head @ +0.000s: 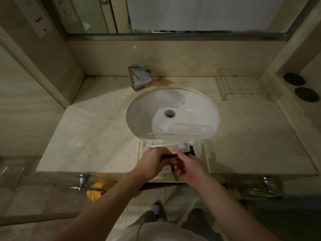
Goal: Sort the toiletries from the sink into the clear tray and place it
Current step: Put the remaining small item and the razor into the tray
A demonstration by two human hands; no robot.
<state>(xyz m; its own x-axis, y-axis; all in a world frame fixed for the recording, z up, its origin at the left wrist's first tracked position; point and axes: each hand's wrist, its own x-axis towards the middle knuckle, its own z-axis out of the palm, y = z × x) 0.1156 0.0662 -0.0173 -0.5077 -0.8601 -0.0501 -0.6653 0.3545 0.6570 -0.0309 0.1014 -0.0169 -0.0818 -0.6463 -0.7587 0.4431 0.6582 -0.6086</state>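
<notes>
Both hands meet over the clear tray [206,153] at the counter's [86,136] front edge: the left hand [152,160] and right hand [189,166] pinch a dark razor [188,152] (packets [161,142] beneath).

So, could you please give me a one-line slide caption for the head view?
Both hands, left hand and right hand, arrange a dark razor in the clear tray before the sink.

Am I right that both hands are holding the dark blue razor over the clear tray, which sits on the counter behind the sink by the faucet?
Not quite. The head view shows the left hand and right hand on the dark blue razor over the clear tray, but the tray sits at the counter's front edge, in front of the sink, not behind it by the faucet.
</notes>
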